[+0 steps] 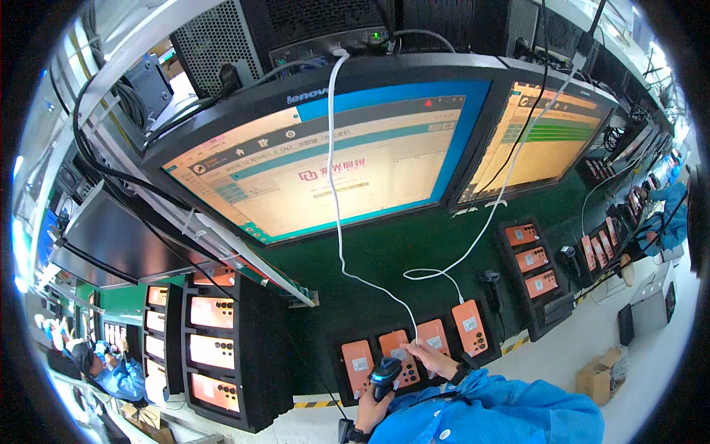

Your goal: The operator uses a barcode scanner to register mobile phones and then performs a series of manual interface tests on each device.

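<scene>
In front of me a black foam tray [344,396] holds several orange phones, camera backs up, with white labels. My left hand [370,409] is wrapped round a black barcode scanner [385,370], held above the left part of the tray. My right hand [435,359] pinches the end of a white cable [370,283] at the top edge of a middle phone [434,333]; the plug itself is hidden by my fingers. Another white cable [449,274] runs into the top of the rightmost phone [468,325]. The left phone [358,364] lies beside the scanner.
Two monitors [414,214] stand behind the green bench mat [296,333]. More black trays [196,392] of orange phones stand at left, with another tray [551,303] at right. A second scanner [491,285] lies near that tray. People in blue work at far left [122,377] and far right [669,214].
</scene>
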Available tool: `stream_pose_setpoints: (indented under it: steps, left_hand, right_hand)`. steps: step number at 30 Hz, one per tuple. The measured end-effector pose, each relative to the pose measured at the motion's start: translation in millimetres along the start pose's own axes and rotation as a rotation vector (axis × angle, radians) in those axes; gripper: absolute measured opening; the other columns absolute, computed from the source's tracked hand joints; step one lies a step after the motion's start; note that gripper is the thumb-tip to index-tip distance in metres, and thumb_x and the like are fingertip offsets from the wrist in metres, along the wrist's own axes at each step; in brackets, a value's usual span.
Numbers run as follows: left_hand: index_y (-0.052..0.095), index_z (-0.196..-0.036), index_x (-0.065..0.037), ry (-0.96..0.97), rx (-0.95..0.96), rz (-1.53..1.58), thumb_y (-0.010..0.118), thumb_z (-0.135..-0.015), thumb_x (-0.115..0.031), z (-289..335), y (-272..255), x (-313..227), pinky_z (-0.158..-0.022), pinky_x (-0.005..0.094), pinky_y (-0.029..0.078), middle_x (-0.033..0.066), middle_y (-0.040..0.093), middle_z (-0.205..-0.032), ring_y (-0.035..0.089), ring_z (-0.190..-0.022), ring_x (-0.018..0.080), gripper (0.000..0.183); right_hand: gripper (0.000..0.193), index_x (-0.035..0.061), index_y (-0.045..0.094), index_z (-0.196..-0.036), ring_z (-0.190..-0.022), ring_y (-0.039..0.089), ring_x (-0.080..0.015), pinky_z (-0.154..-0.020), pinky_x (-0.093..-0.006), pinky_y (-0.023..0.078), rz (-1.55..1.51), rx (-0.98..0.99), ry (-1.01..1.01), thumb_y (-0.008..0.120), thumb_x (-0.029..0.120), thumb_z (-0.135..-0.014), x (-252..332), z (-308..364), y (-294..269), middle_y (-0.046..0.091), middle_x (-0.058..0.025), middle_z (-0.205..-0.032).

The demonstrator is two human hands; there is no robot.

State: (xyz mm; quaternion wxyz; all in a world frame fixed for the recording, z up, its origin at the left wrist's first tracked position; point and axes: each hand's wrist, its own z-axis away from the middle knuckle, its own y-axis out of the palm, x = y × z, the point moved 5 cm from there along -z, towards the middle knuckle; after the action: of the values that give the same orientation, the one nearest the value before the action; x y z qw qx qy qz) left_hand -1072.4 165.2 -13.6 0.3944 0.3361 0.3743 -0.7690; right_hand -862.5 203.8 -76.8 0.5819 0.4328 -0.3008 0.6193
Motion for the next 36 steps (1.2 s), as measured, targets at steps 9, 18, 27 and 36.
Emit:
stream_pose_setpoints:
  steps: [9,18,27,36]
  left_hand:
    - [0.060,-0.105,0.003,0.109,-0.727,0.078,0.072,-0.072,-0.013,-84.2,-119.3,93.4,-0.078,0.0400,0.049,0.0176,0.066,-0.090,0.063,-0.082,0.0319,0.039]
    - [0.054,-0.117,0.001,0.222,-0.844,-0.033,0.069,-0.070,-0.005,-164.3,-113.9,104.1,-0.093,0.0427,0.043,0.0203,0.058,-0.111,0.054,-0.106,0.0365,0.050]
    - [0.056,-0.112,0.000,0.456,0.046,0.066,0.068,-0.082,-0.013,-56.1,-4.7,-59.3,-0.079,0.0330,0.049,0.0152,0.064,-0.102,0.063,-0.093,0.0236,0.035]
    - [0.058,-0.101,-0.001,0.410,0.102,0.088,0.065,-0.086,-0.010,-44.8,16.4,-61.3,-0.075,0.0309,0.050,0.0142,0.068,-0.090,0.066,-0.086,0.0208,0.020]
  right_hand:
    - [0.023,0.0063,0.051,-0.091,-0.084,0.048,-0.0111,-0.073,-0.0273,0.039,0.011,-0.078,-0.012,0.055,0.029,-0.093,24.8,-8.3,29.1,0.054,-0.0026,-0.092]
    - [0.034,0.0040,0.043,-0.075,-0.064,0.046,-0.0183,-0.059,-0.0336,0.038,0.428,-0.476,-0.225,0.072,0.022,-0.075,20.5,9.1,25.5,0.045,-0.0064,-0.068]
    - [0.029,0.0030,0.054,-0.084,-0.077,0.048,-0.0134,-0.075,-0.0288,0.039,0.035,-0.222,-0.406,0.041,0.024,-0.099,52.0,20.1,16.9,0.052,-0.0030,-0.078]
    - [0.020,0.0018,0.061,-0.101,-0.073,0.054,-0.0076,-0.063,-0.0246,0.044,0.207,-0.109,-0.336,0.060,0.020,-0.092,98.0,32.4,21.2,0.061,-0.0033,-0.085]
